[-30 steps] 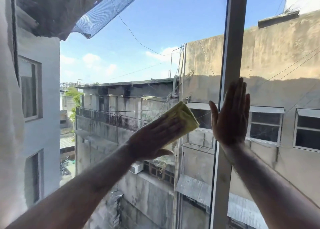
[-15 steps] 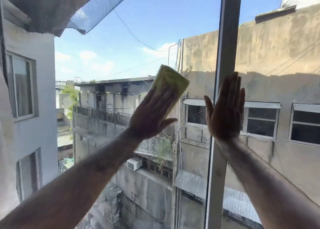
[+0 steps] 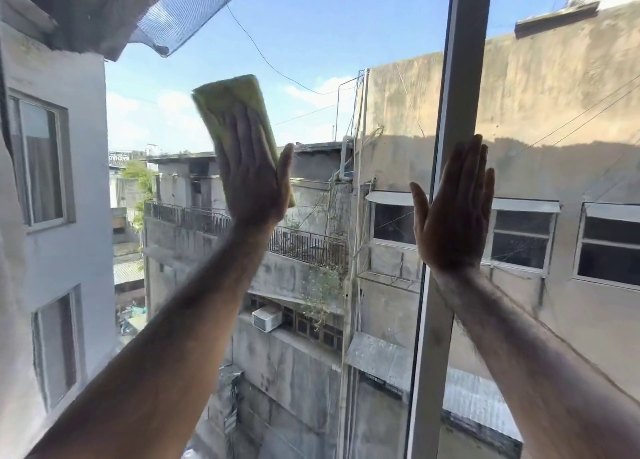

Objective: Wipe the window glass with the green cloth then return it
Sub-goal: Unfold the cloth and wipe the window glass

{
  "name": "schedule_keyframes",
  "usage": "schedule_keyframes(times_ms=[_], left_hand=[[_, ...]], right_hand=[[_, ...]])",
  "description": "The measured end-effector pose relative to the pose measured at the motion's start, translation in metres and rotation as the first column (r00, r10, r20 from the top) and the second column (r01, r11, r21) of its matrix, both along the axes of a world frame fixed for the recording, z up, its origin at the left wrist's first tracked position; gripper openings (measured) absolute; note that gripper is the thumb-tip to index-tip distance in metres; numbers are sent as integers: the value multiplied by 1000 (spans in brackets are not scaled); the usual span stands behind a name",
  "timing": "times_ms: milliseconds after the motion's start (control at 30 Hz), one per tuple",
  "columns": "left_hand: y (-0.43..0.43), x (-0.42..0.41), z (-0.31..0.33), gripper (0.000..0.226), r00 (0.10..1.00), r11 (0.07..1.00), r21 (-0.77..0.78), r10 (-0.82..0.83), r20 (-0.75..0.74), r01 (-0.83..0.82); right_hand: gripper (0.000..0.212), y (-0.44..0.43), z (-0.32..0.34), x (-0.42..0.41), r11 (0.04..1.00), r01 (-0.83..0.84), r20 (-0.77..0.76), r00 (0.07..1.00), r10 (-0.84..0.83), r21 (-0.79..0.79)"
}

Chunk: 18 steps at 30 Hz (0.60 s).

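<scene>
window glass [image 3: 311,60], buildings beyond | left hand [image 3: 254,178] flat, pressing green cloth [image 3: 232,108] | right hand [image 3: 453,212] open on frame [image 3: 460,77]

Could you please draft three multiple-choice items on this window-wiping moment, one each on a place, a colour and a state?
1. Where is the flat folded cloth?
A. under the left hand, on the glass pane left of the grey upright window frame
B. on a sill
C. in the right hand

2. What colour is the cloth?
A. blue
B. yellow-green
C. white

3. How is the right hand?
A. clenched
B. gripping the cloth
C. open, fingers straight

Answers:
1 A, the left hand presses it left of the frame.
2 B, its fabric is yellow-green.
3 C, the right hand lies flat over the frame, holding nothing.
</scene>
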<state>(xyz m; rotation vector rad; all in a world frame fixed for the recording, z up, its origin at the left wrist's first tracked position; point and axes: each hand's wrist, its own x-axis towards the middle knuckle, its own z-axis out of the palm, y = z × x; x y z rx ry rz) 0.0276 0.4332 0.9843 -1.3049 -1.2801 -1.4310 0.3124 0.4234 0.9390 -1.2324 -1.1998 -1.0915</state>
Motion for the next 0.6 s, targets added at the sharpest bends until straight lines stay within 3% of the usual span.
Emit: schedule_keyframes(times_ms=[67,133,200,233,300,367,400,433,467,500,533,567,600], left_hand=[[7,37,-20,81,919,999,22,-32,-394,44],[10,59,-65,83,598,995,-28,-82,-797,98],[7,48,-106,85,308,996,-71,-85,-948,55],[5,34,-119,84,255,996,-69,-79,-964,47],[3,-1,-129,80,301,995,-74,-89,-949,63],[3,-32,-116,78,513,999,-28,-38,-858,27],[3,-41,-103,78,681,1000,-9,-7,-732,0],[3,-42,-86,78,848,1000,-3,13,-530,-17],[1,-37,-66,79,961,1000,-13,12,-276,-17],[-2,-27,-46,80,999,1000,-26,-4,-47,3],[-3,-15,-28,81,996,999,-31,-23,90,26],[-3,-2,-16,81,992,999,-31,-27,124,31],[-1,13,-11,81,999,1000,-22,-21,50,22]], right_hand=[[82,0,0,-1,1000,8,4,1000,-8,-2],[82,-2,0,-1,1000,20,0,1000,-20,-4],[81,-3,0,-2,1000,25,-7,1000,-25,-6],[81,-3,-1,-2,1000,20,-6,1000,-21,-7],[81,-4,-1,-1,1000,5,-4,1000,-5,-5],[81,-3,0,-2,1000,-10,-3,1000,10,0],[82,-3,0,-2,1000,-11,-3,1000,11,3],[82,-2,0,-2,1000,-8,-6,1000,8,4],[82,-2,1,-2,1000,-5,-8,1000,5,6],[82,-2,1,-2,1000,-4,-8,1000,4,10],[82,-2,1,-2,1000,-3,-7,1000,3,13],[81,-2,1,-2,1000,-3,-5,1000,3,17],[80,-2,1,-2,1000,-2,-2,1000,2,22]])
